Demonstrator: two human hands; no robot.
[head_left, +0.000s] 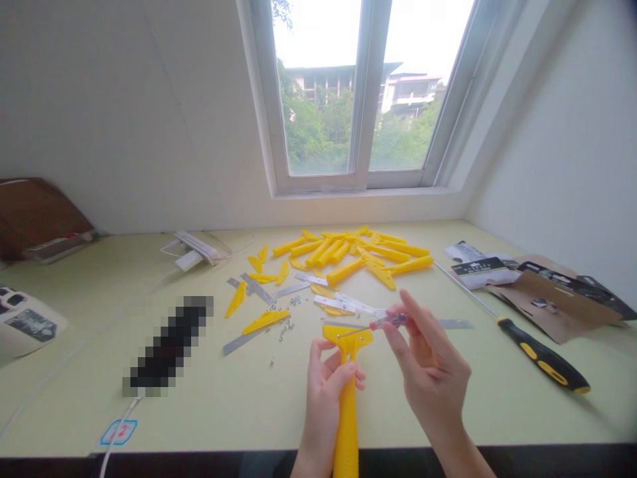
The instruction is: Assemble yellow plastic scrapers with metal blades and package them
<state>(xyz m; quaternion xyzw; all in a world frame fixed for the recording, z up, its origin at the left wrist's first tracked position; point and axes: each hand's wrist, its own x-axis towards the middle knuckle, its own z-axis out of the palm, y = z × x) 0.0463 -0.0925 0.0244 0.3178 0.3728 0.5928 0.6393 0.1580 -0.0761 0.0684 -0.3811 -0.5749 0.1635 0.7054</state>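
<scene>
A yellow scraper point(348, 425) is upright in my left hand point(326, 382), its fingers wrapped round the neck below the wide head. Silvery screws show on that head, and a metal blade edge lies along its top. My right hand point(432, 365) pinches the clear, red-tipped handle of a small screwdriver point(389, 321) between thumb and fingers. The thin shaft points left across the scraper head, with its tip near a screw on the left side. Beyond the hands lie loose metal blades point(334, 303), small screws point(283, 330) and yellow head plates point(266, 321).
Several yellow scraper handles point(343, 265) are heaped at the back below the window. On the right are a long black-and-yellow screwdriver point(545, 355) and cardboard packaging point(562, 302). A blurred-out dark object point(169, 348) with a white cable lies left; a white power strip point(196, 247) sits behind it.
</scene>
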